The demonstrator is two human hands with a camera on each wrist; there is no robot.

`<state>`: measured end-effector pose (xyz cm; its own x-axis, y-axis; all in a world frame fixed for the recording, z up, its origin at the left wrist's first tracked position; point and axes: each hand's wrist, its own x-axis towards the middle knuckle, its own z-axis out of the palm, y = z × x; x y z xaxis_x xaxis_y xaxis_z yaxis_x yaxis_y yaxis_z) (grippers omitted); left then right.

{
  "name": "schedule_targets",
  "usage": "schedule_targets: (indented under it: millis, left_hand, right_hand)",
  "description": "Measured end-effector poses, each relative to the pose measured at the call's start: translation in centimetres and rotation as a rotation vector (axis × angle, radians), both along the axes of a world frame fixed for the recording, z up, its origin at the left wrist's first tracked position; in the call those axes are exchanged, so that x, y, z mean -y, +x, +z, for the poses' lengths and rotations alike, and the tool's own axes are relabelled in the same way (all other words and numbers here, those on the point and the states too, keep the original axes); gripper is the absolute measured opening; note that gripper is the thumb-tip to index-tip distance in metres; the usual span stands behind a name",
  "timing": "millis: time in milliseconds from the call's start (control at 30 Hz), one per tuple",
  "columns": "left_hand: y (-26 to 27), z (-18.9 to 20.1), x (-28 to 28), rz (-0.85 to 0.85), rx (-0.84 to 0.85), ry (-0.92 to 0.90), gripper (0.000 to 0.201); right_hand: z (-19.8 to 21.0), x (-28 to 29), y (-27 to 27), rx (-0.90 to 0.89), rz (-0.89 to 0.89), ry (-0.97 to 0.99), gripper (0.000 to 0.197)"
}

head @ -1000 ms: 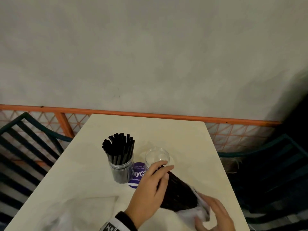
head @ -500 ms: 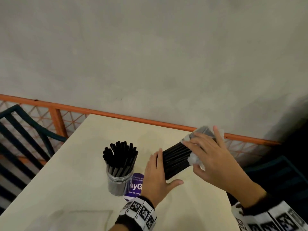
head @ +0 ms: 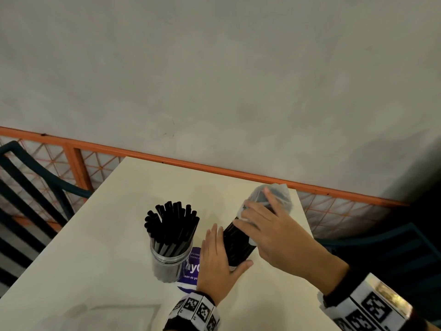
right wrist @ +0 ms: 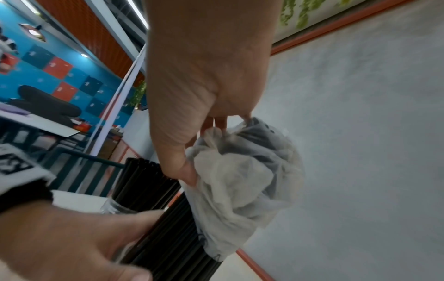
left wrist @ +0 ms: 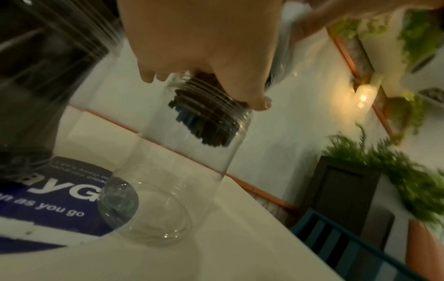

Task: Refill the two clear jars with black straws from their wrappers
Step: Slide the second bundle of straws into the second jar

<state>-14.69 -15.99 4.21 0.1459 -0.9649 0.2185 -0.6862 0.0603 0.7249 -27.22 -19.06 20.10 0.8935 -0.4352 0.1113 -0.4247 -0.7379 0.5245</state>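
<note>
Filled jar (head: 170, 263) of black straws (head: 171, 225) stands near the bench (head: 95, 247) centre, on a purple sticker (head: 191, 271). Left hand (head: 218, 263) clasps the empty clear jar (left wrist: 182, 171) and the lower end of the straw bundle (head: 236, 244) entering its mouth. Right hand (head: 274, 232) grips the bundle's bunched plastic wrapper (head: 276, 197), tilted toward the far right corner.

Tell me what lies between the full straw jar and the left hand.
In the head view, a purple sticker on the table lies between the full jar and the left hand.
</note>
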Motion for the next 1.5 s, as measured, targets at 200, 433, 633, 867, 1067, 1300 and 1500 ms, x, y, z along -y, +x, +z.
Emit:
schedule_targets:
  millis: [200, 433, 633, 867, 1067, 1300, 1500]
  left_hand:
    - [2.4, 0.9, -1.5, -0.092, -0.523, -0.025, 0.12]
    - [5.0, 1.4, -1.6, -0.141, -0.457, -0.092, 0.07]
    - [5.1, 3.7, -2.5, -0.007, -0.34, -0.261, 0.029]
    - [3.8, 7.6, -3.2, 0.017, -0.379, -0.386, 0.031]
    - [3.7, 12.2, -4.3, 0.054, -0.441, -0.479, 0.03]
    - [4.1, 17.2, -7.1, -0.015, -0.443, -0.585, 0.021]
    - [6.4, 17.9, -10.0, -0.011, -0.227, -0.556, 0.021]
  right_hand:
    - [-2.8, -1.5, 1.5, -0.191, 0.105, 0.009, 0.044]
    - [-6.5, -1.6, -0.9, 0.048, 0.091, -0.017, 0.092]
    - [-9.3, -4.0, -3.6, 0.961, -0.339, 0.357, 0.066]
    - [-8.7, -4.6, -3.2, 1.48, -0.424, 0.47, 0.048]
    - [-5.3, -3.5, -3.0, 1.237, -0.472, 0.475, 0.065]
    - [-2.0, -3.5, -3.8, 1.214, -0.414, 0.332, 0.05]
    - [1.1, -5.7, -5.2, 1.36, -0.249, 0.494, 0.013]
